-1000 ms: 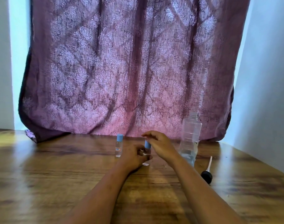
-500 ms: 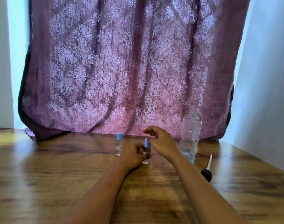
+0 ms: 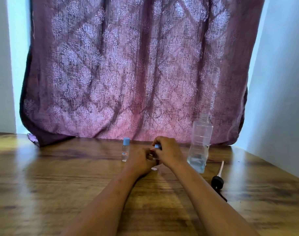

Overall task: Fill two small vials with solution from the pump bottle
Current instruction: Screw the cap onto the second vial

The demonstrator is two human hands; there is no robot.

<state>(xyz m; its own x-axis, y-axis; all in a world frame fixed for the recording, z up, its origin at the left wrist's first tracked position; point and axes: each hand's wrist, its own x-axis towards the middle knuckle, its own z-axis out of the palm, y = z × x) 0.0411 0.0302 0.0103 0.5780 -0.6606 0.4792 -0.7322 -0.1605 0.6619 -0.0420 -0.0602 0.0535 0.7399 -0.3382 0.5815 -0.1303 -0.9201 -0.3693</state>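
The right hand [image 3: 170, 151] has dropped lower over the blue-capped vial [image 3: 157, 147] than it was a moment ago. Its fingers [image 3: 162, 142], which then pinched the cap from above with the cap showing plainly, now curl round it, so that only a sliver of blue shows. The left hand [image 3: 141, 161] keeps its place at nine o'clock of the right, and its fingers [image 3: 147, 153] are closed round the vial's glass body to steady it near the middle of the desk [image 3: 77, 176]. Whether the vial's foot rests on the wood or sits just above it cannot be told.

This reads as a fresh grip partway through twisting the cap. I cannot tell which way it is turning, nor how much liquid the vial holds.

The second vial [image 3: 125, 150] stands upright and capped at ten o'clock of the left hand, just beside it and untouched. The pump bottle [image 3: 200, 143] stands at three o'clock of the right hand with its neck open and clear solution low inside. Its black pump head [image 3: 217, 180] lies on the desk at five o'clock of the bottle, tube pointing away. With the bottle left open, filling is probably still under way. A patterned purple curtain [image 3: 136, 74] hangs behind.
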